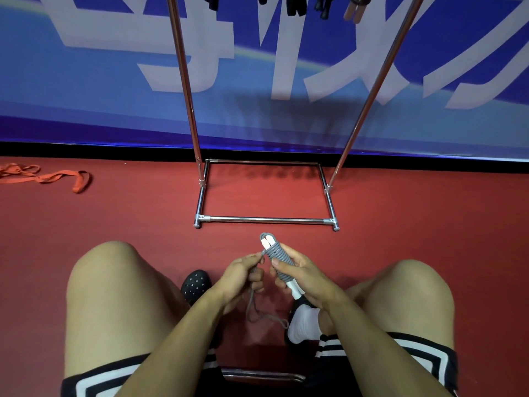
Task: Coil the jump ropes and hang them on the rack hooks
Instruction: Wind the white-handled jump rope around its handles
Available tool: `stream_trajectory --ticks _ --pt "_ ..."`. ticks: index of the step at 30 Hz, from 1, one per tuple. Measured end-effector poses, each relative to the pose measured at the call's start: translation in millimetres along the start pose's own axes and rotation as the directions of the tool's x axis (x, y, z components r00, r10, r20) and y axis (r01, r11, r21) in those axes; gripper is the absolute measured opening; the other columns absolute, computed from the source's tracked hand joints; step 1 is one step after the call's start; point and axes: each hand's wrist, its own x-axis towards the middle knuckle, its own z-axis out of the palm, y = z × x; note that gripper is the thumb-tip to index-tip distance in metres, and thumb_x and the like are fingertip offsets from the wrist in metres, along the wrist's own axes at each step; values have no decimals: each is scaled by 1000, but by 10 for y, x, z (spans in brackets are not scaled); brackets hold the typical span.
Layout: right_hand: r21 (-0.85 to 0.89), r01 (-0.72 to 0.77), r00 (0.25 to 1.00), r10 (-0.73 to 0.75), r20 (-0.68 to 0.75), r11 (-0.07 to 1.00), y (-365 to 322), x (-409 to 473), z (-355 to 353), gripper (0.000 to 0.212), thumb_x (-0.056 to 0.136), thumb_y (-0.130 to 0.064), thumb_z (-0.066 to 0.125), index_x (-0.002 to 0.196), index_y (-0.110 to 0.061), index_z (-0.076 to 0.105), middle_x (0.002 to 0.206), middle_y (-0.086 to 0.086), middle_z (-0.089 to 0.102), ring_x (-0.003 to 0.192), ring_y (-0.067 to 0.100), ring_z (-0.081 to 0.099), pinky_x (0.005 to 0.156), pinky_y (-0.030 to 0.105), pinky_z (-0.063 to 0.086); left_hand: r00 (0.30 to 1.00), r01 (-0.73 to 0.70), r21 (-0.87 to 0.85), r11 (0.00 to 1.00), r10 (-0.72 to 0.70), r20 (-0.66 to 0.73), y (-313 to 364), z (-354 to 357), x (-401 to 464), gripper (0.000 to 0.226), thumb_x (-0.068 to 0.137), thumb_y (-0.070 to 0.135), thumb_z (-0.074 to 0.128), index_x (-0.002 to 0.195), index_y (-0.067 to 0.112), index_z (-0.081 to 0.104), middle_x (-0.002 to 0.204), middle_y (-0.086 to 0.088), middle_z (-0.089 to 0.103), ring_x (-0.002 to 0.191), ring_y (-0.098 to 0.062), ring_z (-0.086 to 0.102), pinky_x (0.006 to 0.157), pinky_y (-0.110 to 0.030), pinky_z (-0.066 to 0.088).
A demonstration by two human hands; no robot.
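Gripped in the right hand [300, 275], a grey jump rope [279, 260] was held low between the knees, its cord wound in tight turns round a pair of white handles [294, 290]. Fingers and thumb were curled firmly round the bundle, and one white end was left poking out below the palm. At the top, two white tips [267, 242] were seen under a small grey loop. The loose tail of the cord [259, 313] was pinched by the left hand [243, 275], thumb and forefinger closed on it just beside the bundle; from there it was let hang down and was curled near a white sock [305, 325]. A black perforated shoe [196, 285] was tucked behind the left wrist. Ahead, on the red floor [415, 213], a chrome rack [266, 220] was stood against a blue banner [86, 81], well apart from the hands. Dark handles [294, 7] and a tan pair [353, 12] were seen hanging at the top edge; their hooks were cut off from view. An orange band [65, 177] was left lying far to the left.
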Motion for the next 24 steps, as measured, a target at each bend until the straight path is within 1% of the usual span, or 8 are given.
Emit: stream_trajectory --ticks 2,4,8,11,13,16,19,24 --pt "-1 3 1000 -3 -8 1000 1 8 -9 38 96 -30 68 133 -23 63 87 8 58 63 18 49 53 31 35 998 -55 28 998 56 -39 -13 -10 38 20 108 20 45 93 13 57 54 6 27 47 -8 22 48 -20 33" --pt "-3 8 1000 -8 -3 1000 3 6 -11 37 96 -30 68 132 -21 64 87 9 58 63 18 49 53 31 36 996 -66 48 997 69 -63 -25 -47 72 22 107 14 45 96 9 64 56 6 29 50 -8 25 49 -18 38" --pt "-11 15 1000 -15 -25 1000 7 15 -28 35 97 -30 68 132 -26 65 92 11 60 70 22 51 58 33 38 1000 21 -1 1000 -21 13 -19 -86 61 26 107 13 44 105 8 69 62 3 39 56 -8 41 63 -37 61" --pt "-21 21 999 -22 -43 1000 2 16 -44 34 96 -31 69 130 -28 66 94 10 61 74 26 50 61 36 38 994 68 9 998 -68 82 14 -71 4 23 107 15 45 113 7 65 65 1 43 58 -11 49 55 -39 61" --pt "-23 28 999 -29 -40 999 -5 1 -42 32 98 -29 67 129 -27 65 89 7 60 69 22 50 57 32 39 986 116 3 993 -115 118 26 -66 -37 17 107 21 46 105 12 60 65 1 43 51 -12 48 45 -31 56" --pt "-30 52 998 -53 -44 998 -15 -7 -32 28 101 -24 64 129 -24 64 87 6 60 63 20 49 53 29 40 977 153 10 988 -153 146 27 -54 -75 19 106 30 47 96 17 56 60 2 38 39 -8 34 32 -18 32" --pt "-23 50 997 -51 -64 998 -12 5 -41 30 102 -23 63 132 -25 63 87 7 61 62 20 50 52 27 41 990 103 71 992 -109 85 1 -65 -33 28 106 34 49 94 12 61 56 2 35 35 -4 21 34 -17 10" --pt "-29 37 996 -39 -77 999 -20 5 -47 36 102 -22 63 136 -30 61 86 7 61 62 17 51 50 25 42 989 -78 187 979 99 -108 -57 -112 81 28 103 31 57 86 14 70 54 7 36 44 -7 24 40 -20 18"
